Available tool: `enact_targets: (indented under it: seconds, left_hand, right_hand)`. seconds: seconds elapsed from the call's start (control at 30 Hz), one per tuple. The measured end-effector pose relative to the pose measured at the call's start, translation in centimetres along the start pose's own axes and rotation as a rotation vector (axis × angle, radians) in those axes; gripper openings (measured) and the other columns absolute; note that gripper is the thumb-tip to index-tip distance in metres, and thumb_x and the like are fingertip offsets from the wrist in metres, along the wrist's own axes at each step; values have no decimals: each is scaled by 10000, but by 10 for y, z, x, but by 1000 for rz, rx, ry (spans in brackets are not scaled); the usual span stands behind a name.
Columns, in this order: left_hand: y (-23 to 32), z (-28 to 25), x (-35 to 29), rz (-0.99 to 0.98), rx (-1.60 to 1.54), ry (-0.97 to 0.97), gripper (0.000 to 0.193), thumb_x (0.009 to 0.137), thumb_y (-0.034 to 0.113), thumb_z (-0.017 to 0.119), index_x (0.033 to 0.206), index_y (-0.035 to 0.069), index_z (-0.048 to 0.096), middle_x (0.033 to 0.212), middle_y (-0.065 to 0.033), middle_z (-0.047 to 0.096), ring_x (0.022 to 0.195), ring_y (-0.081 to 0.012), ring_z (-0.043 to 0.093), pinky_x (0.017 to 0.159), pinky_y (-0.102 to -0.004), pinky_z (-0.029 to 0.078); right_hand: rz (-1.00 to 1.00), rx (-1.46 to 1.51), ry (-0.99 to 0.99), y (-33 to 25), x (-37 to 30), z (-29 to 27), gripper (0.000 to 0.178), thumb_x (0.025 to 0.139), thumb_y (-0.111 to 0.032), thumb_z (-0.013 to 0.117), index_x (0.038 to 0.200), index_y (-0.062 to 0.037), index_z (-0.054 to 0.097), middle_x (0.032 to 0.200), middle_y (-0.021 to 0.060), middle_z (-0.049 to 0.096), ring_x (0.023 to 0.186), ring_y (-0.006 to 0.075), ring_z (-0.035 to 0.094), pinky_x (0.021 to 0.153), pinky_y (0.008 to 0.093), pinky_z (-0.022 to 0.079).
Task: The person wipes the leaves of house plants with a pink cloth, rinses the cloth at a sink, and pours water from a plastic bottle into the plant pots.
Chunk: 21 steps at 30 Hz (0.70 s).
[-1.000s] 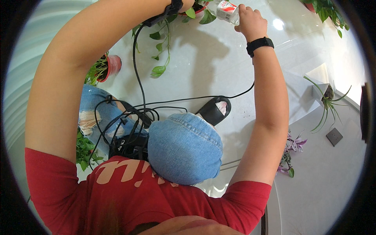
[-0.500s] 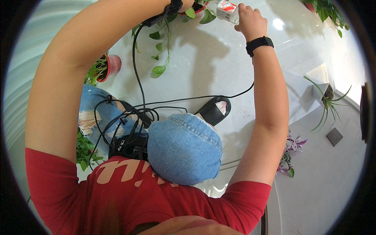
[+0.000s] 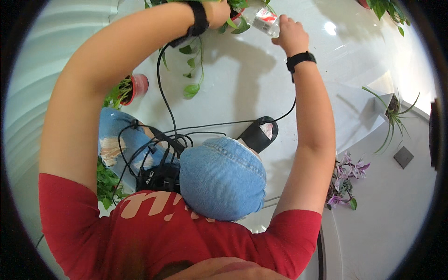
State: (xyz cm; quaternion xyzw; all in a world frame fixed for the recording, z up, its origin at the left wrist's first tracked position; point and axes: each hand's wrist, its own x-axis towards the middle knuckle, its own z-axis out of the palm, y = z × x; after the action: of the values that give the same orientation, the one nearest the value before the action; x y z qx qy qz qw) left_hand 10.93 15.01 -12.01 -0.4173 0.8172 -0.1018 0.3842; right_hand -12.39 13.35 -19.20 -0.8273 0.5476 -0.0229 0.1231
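Note:
My right hand (image 3: 294, 37) is closed round the base end of a clear plastic bottle (image 3: 264, 21) with a red and white label. The bottle lies tilted, its other end pointing left toward a red flowerpot (image 3: 236, 13) at the top edge. Green trailing leaves (image 3: 241, 25) spill out of this pot, and dark soil shows inside it. My left hand (image 3: 218, 14) is at the pot's left side, among the leaves. Its fingers are mostly hidden, so I cannot see whether it grips anything. The bottle's mouth is hard to make out among the foliage.
Black cables (image 3: 172, 112) run from my left wrist and right side to a black device (image 3: 156, 178) by my lap. Another red pot (image 3: 140, 87) stands at the left. A spider plant (image 3: 394, 112) and a purple-leaved plant (image 3: 347, 175) are on the right. Vines (image 3: 191, 91) hang over the pale floor.
My right hand and the bottle have shifted left and slightly down in view. More of my left hand now shows beside the pot. The whole view has also shifted slightly.

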Motion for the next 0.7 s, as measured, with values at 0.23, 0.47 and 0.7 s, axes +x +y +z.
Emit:
enact_targets:
  seconds: [0.23,0.47,0.7]
  left_hand:
    - [42,-33,-42,59,-678,294,253,778,117,542,1011,37,601,986,-207,593,790,-341,621,679,-440,489]
    - [103,-39,-30,331,-437,-356,187,730,62,521,821,-41,647,855,-237,651,788,-368,641,680,-454,499]
    - [123,-5,42,61,-50,-385,424,787,137,529,1169,-41,487,1157,-270,541,1137,-404,511,840,-480,487]
  right_hand:
    - [67,351,38,11,-26,39,607,610,-229,821,1096,-28,518,1024,172,633,915,373,588,793,413,504]
    - [208,739,183,28,-67,22,611,607,-211,828,1097,-1,528,999,197,641,919,370,612,790,420,500]
    - [369,918,336,34,-107,6,644,598,-209,835,1132,-27,525,1030,153,640,947,351,602,793,413,494]
